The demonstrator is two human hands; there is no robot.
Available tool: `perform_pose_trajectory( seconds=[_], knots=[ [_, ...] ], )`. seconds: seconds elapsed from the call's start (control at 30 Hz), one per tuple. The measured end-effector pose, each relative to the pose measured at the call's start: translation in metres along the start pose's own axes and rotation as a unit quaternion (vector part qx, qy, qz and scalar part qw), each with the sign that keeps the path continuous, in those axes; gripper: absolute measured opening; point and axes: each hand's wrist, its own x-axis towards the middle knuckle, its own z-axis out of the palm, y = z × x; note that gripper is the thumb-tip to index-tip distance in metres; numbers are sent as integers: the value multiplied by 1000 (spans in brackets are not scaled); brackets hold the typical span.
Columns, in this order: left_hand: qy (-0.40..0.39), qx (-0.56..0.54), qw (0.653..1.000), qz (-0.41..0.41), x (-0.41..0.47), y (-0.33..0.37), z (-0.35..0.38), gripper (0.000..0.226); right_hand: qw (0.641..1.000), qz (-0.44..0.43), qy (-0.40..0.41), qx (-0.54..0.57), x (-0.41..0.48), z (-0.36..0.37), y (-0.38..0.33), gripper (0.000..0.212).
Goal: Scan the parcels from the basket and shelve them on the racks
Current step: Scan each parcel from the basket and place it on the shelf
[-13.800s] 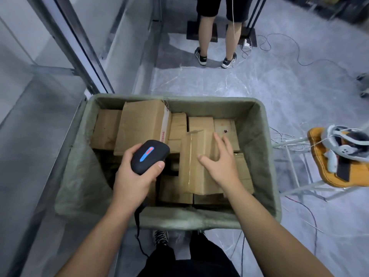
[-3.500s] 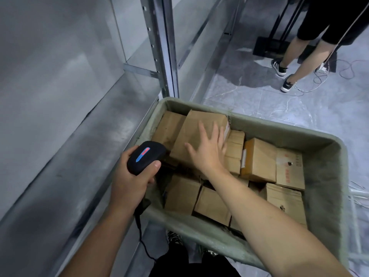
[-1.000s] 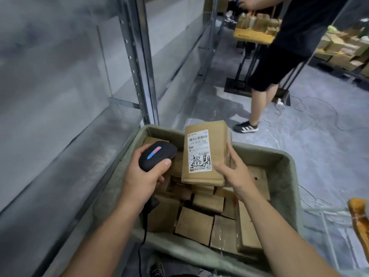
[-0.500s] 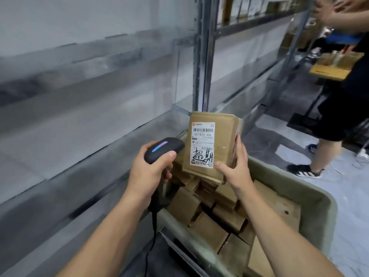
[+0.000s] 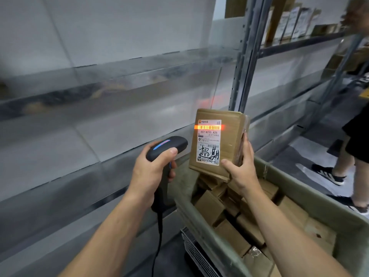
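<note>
The scanner's [image 5: 166, 147] grip is mostly covered by the left hand [image 5: 151, 172], which is wrapped round it w/ the thumb laid on the head. Only the head w/ its blue-pink light strip and the btm of the grip are seen. Its cable [image 5: 158, 236] is cut off at the frame btm.

The parcel's [image 5: 229, 140] lower right corner and right side are covered by the right hand [image 5: 241, 168], which grips it there, thumb on the front face, fingers along the taped side. On the label [image 5: 208, 140], "507-N705 A26" and a handwritten mark can be read; the small print can't.

The basket [image 5: 311, 196] is cut off at btm & right, so the depth of the boxes [image 5: 235, 234] piled in it can't be told. A 2nd person [image 5: 357, 136] at right is blurred and cut by the frame edge. Boxes on the far upper shelf [image 5: 295, 23] are blurred too.

The parcel is held upright over the basket's far left corner, label to the camera, lifted off the pile below. The scanner is held just left of it, not touching. A red line [image 5: 208, 127] is cast across the barcode, w/ a faint red patch on the wall behind.

The rack shelf [image 5: 99, 116] runs along the left, its front edge just beside the basket's left rim. A post [image 5: 242, 56] stands behind the parcel. Open floor [image 5: 295, 156] lies btwn the basket and the 2nd person.
</note>
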Motion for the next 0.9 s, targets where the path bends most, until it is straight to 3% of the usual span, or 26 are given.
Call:
perform_pose_trajectory(
  seconds=[0.1,0.9],
  knots=[
    [4,-12,1000,0,-13,8,-17,46,1000,-7,3,-2,-9,14,-11,104],
    [30,-2,997,67,-111,62,-140,51,996,-81,-23,1,-99,91,-105,104]
  ],
)
